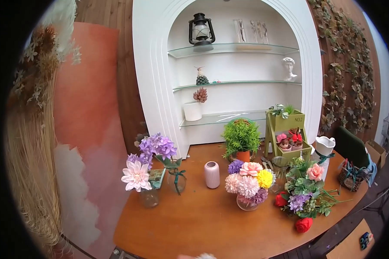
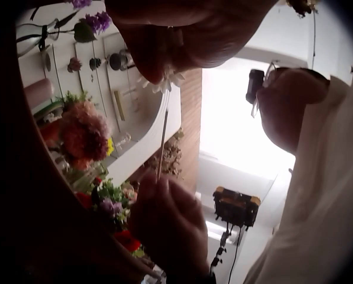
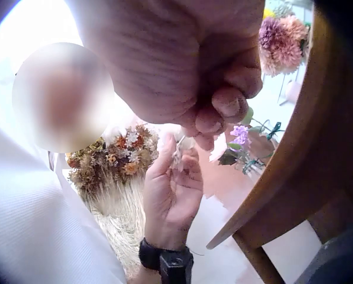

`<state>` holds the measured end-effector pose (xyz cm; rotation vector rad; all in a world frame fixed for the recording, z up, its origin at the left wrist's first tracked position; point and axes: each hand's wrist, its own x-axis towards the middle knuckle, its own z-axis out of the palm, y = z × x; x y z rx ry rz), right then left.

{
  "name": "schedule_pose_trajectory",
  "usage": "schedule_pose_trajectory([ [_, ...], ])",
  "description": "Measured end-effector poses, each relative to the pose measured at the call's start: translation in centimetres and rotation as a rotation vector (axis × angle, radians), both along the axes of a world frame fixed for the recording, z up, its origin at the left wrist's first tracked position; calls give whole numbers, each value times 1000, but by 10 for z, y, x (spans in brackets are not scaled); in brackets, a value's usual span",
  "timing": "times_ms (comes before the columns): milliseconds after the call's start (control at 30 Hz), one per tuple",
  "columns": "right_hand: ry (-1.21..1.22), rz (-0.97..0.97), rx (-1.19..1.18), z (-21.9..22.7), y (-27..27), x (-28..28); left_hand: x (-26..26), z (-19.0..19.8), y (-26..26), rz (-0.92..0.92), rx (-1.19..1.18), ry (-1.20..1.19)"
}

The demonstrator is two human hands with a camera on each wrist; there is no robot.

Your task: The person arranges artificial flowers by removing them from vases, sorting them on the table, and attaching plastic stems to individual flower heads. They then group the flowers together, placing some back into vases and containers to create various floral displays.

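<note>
At the bottom edge of the head view, only a sliver of a hand [image 1: 186, 257] and some white petals [image 1: 206, 256] show. In the left wrist view my left hand [image 2: 191, 35] pinches a small white flower [image 2: 161, 83] at the top. A thin stem [image 2: 164, 139] runs from below the flower to my right hand [image 2: 170, 222], whose fingertips pinch its far end. The right wrist view has my right hand [image 3: 182, 65] close above, fingers curled, and my left hand [image 3: 175, 198] below, gripping the pale flower [image 3: 179, 148]. The stem is hard to make out there.
On the wooden table [image 1: 181, 231] stand a pink vase [image 1: 212, 175], a glass bowl of mixed flowers [image 1: 249, 185], purple flowers [image 1: 157, 146] at left, a potted green plant [image 1: 241, 136] and a white pitcher [image 1: 324, 155]. Loose roses [image 1: 304, 224] lie at right.
</note>
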<state>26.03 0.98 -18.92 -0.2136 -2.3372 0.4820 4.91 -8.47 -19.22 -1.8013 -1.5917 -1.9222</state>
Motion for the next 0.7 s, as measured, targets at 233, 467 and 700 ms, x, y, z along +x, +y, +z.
schedule_pose_trajectory([
  [233, -129, -236, 33, 2, 23, 4, -30, -5, 1, 13, -140, -124],
  [467, -243, -522, 6, 6, 44, -4, -18, 8, 12, -22, -259, 146],
  [700, -200, -396, -53, -2, 45, -1, -15, 11, 30, -71, -360, 284],
])
